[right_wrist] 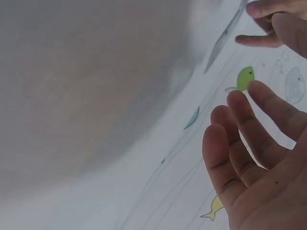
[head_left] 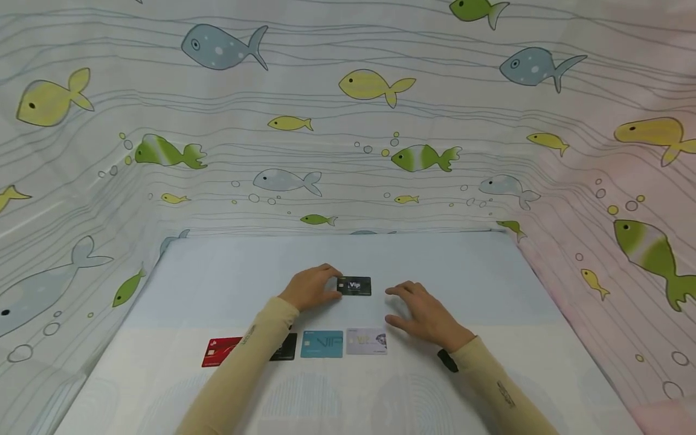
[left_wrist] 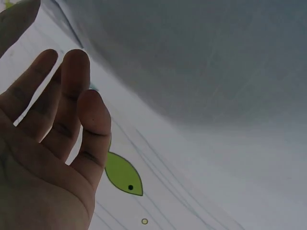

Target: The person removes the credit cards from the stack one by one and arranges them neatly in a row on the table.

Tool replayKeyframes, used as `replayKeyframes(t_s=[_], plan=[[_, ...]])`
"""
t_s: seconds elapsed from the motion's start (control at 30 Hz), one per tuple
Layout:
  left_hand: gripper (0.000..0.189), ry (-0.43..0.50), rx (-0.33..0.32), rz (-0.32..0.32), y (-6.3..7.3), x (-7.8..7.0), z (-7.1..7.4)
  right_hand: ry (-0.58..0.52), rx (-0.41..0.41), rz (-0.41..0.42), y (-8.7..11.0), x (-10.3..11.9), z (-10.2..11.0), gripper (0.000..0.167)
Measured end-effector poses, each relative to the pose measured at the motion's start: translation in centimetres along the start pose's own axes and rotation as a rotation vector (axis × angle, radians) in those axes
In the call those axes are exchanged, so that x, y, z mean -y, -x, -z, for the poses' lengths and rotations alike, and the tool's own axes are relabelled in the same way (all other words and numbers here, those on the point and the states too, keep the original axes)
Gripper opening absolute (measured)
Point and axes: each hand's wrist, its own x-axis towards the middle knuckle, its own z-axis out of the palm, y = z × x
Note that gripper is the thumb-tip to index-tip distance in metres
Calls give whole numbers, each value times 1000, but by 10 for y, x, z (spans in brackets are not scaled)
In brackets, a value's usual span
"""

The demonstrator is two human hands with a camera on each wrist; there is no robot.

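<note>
A black card marked "Vip" [head_left: 359, 286] lies at the middle of the table, its long sides running left to right. My left hand [head_left: 311, 287] is at the card's left end, fingertips by the upper corner and thumb by the lower one; whether they touch it is hard to tell. To the card's right, apart from it, my right hand [head_left: 424, 314] hovers with thumb and fingers spread and nothing between them. The left palm [left_wrist: 43, 158] and right palm [right_wrist: 268, 191] face their wrist cameras, fingers gently bent. No card shows in either wrist view.
Nearer me lies a row of cards: a red card [head_left: 219, 351], a dark card [head_left: 285, 348] partly covered by my left sleeve, a teal card [head_left: 322, 344] and a pale lilac card [head_left: 367, 341]. Fish-printed curtain [head_left: 337, 175] surrounds the white table [head_left: 244, 266].
</note>
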Motion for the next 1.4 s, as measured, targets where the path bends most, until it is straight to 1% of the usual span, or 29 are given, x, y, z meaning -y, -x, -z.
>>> replayKeyframes(t_s=[0.27,0.4,0.57,0.7,0.83,0.93,1.07,1.17,1.4], plan=[[50,1,44,6,-8,3,-5,-22,19,-25,-9,-4,0,59],[52,7,80,20,-10,5,-6,-25,37,-43,-16,-5,-1,59],[57,12,101,40,-11,6,-6,-1,56,-63,-29,-7,-6,60],[58,17,106,52,-10,5,-7,21,80,-94,-42,-6,-12,64],[57,34,105,45,-10,4,-6,52,118,-127,-54,-4,-16,70],[57,38,108,38,-11,2,-7,58,150,-130,-63,-4,-19,72],[59,20,126,41,-14,3,-8,62,182,-128,-74,-4,-23,74],[59,13,141,47,-15,3,-8,65,194,-132,-80,-4,-26,73],[59,-1,153,36,-15,3,-4,51,176,-129,-86,-4,-29,63]])
